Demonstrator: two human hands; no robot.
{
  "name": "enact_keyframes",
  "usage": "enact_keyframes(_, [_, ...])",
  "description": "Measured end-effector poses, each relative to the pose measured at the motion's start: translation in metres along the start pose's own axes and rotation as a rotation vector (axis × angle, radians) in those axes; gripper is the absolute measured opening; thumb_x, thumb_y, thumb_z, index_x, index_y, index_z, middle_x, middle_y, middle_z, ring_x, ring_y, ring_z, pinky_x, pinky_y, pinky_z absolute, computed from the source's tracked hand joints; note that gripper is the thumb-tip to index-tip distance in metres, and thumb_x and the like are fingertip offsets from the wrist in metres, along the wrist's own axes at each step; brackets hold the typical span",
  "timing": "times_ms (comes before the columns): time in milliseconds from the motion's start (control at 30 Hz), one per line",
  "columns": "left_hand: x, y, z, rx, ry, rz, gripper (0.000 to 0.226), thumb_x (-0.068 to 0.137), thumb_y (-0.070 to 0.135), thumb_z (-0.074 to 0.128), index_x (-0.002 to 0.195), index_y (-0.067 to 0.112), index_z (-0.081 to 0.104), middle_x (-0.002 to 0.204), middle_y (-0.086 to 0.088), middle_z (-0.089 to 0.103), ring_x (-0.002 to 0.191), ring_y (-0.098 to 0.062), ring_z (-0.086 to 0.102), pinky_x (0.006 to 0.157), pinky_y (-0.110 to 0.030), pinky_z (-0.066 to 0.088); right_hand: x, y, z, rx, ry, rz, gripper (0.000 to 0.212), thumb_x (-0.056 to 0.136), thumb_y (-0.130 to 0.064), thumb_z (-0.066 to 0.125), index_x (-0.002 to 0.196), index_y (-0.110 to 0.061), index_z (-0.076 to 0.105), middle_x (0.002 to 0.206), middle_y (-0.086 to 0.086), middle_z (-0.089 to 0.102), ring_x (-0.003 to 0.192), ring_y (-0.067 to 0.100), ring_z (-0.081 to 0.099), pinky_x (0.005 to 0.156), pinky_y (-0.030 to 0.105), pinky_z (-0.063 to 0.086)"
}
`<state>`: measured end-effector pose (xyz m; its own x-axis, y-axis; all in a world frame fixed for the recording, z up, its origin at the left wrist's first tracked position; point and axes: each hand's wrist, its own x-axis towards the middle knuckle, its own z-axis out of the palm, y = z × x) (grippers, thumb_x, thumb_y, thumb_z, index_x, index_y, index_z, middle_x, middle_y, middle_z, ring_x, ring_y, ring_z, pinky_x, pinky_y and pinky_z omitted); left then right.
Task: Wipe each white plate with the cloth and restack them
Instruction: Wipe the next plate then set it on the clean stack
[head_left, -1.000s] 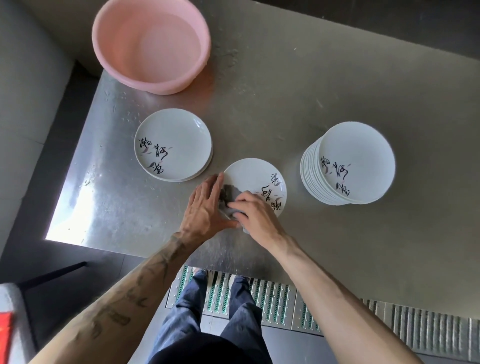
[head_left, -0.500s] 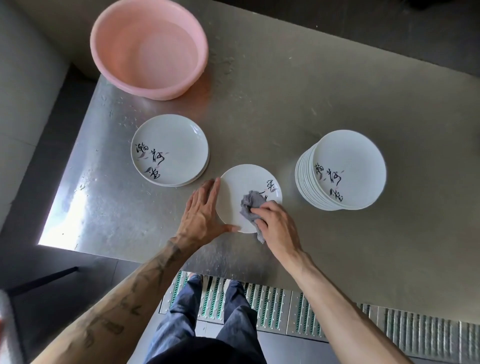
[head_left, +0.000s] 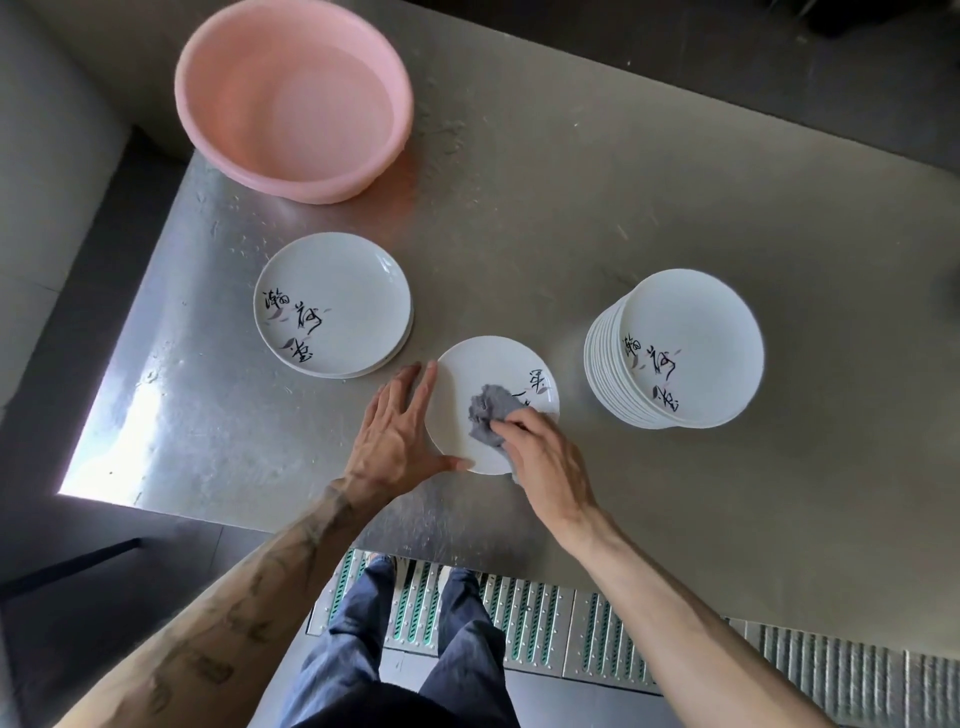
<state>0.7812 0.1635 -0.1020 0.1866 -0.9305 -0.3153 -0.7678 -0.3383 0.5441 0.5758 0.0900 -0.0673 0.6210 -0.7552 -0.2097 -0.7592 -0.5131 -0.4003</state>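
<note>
A single white plate (head_left: 480, 374) with black brush lettering lies flat on the steel table in front of me. My left hand (head_left: 397, 428) rests with straight fingers against its left rim, thumb at the near edge. My right hand (head_left: 545, 457) holds a crumpled grey cloth (head_left: 491, 413) and presses it onto the plate's middle. A tall stack of matching plates (head_left: 691, 338) stands to the right. A short stack of plates (head_left: 332, 301) sits to the left.
A pink plastic basin (head_left: 293, 93) stands at the table's far left corner. The steel table (head_left: 571, 234) ends in a front edge close to my legs, with a floor drain grate (head_left: 535, 623) below.
My right hand has carried the cloth from the plate's near-left rim onto its middle. The left hand stays against the rim.
</note>
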Motion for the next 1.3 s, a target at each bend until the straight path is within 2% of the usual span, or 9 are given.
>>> enact_keyframes(233, [0.001,0.003,-0.001,-0.003,-0.027,-0.036,0.143,0.057,0.070,0.087,0.164,0.023,0.004,0.166,-0.013,0.014,0.152,-0.031,0.017,0.123,-0.045,0.019,0.024,0.016,0.002,-0.082,0.101,0.039,0.038,0.084,-0.001,0.070,0.120,-0.014,0.072,0.113,0.002,0.064,0.098,0.025,0.062,0.080,0.035,0.055])
enact_keyframes(400, [0.001,0.004,-0.002,0.002,-0.036,-0.038,0.144,0.058,0.069,0.087,0.164,0.024,0.001,0.167,-0.014,0.011,0.153,-0.031,0.014,0.124,-0.044,0.016,0.015,0.022,0.001,-0.121,0.114,-0.067,0.040,0.077,0.003,0.073,0.114,-0.012,0.074,0.108,0.004,0.066,0.095,0.027,0.063,0.081,0.037,0.055])
enact_keyframes(567, [0.001,0.004,-0.001,0.012,-0.036,-0.042,0.145,0.058,0.070,0.087,0.164,0.025,-0.001,0.167,-0.013,0.010,0.154,-0.030,0.013,0.125,-0.043,0.014,0.057,0.029,-0.012,-0.174,0.121,-0.047,0.034,0.080,0.001,0.069,0.110,-0.016,0.073,0.106,0.000,0.063,0.095,0.024,0.059,0.078,0.034,0.052])
enact_keyframes(800, [0.001,0.004,-0.002,0.007,-0.045,-0.039,0.144,0.056,0.070,0.087,0.163,0.033,-0.001,0.168,-0.012,0.008,0.153,-0.028,0.011,0.124,-0.041,0.013,0.019,0.025,-0.005,-0.164,0.110,0.059,0.044,0.074,0.003,0.076,0.115,-0.014,0.073,0.107,0.003,0.066,0.089,0.027,0.063,0.070,0.033,0.051])
enact_keyframes(900, [0.001,0.003,-0.002,0.011,-0.042,-0.034,0.144,0.056,0.071,0.086,0.163,0.033,-0.002,0.168,-0.012,0.007,0.153,-0.028,0.011,0.124,-0.041,0.013,0.048,0.012,-0.008,-0.141,0.054,-0.026,0.033,0.084,-0.003,0.065,0.113,-0.016,0.072,0.112,0.002,0.064,0.101,0.027,0.061,0.075,0.035,0.049])
enact_keyframes(1000, [0.002,0.003,-0.002,0.013,-0.041,-0.032,0.144,0.056,0.072,0.086,0.163,0.033,-0.002,0.168,-0.013,0.007,0.153,-0.026,0.010,0.124,-0.039,0.011,0.074,0.003,-0.012,-0.146,0.025,-0.101,0.034,0.082,-0.003,0.064,0.112,-0.018,0.071,0.113,0.000,0.062,0.103,0.024,0.058,0.079,0.033,0.046])
enact_keyframes(1100, [0.001,0.003,-0.003,0.009,-0.046,-0.034,0.144,0.057,0.070,0.087,0.164,0.031,-0.001,0.168,-0.013,0.006,0.154,-0.026,0.009,0.124,-0.039,0.010,0.073,0.011,-0.018,-0.153,0.044,-0.061,0.042,0.077,0.002,0.069,0.115,-0.017,0.071,0.112,0.000,0.061,0.100,0.025,0.057,0.077,0.034,0.046])
enact_keyframes(1200, [0.001,0.003,-0.003,0.011,-0.063,-0.026,0.144,0.058,0.072,0.086,0.163,0.030,-0.003,0.169,-0.014,0.004,0.155,-0.027,0.006,0.122,-0.038,0.004,0.046,0.023,-0.020,-0.140,0.107,0.052,0.034,0.086,-0.001,0.069,0.117,-0.014,0.072,0.113,0.001,0.063,0.098,0.026,0.058,0.079,0.039,0.053])
enact_keyframes(1300, [0.002,0.004,-0.003,0.022,-0.059,-0.028,0.143,0.058,0.074,0.084,0.164,0.030,-0.003,0.169,-0.016,0.004,0.156,-0.031,0.008,0.123,-0.041,0.007,0.009,0.021,-0.013,-0.059,0.132,0.144,0.030,0.088,-0.004,0.069,0.116,-0.012,0.074,0.113,0.002,0.064,0.096,0.025,0.059,0.082,0.040,0.055])
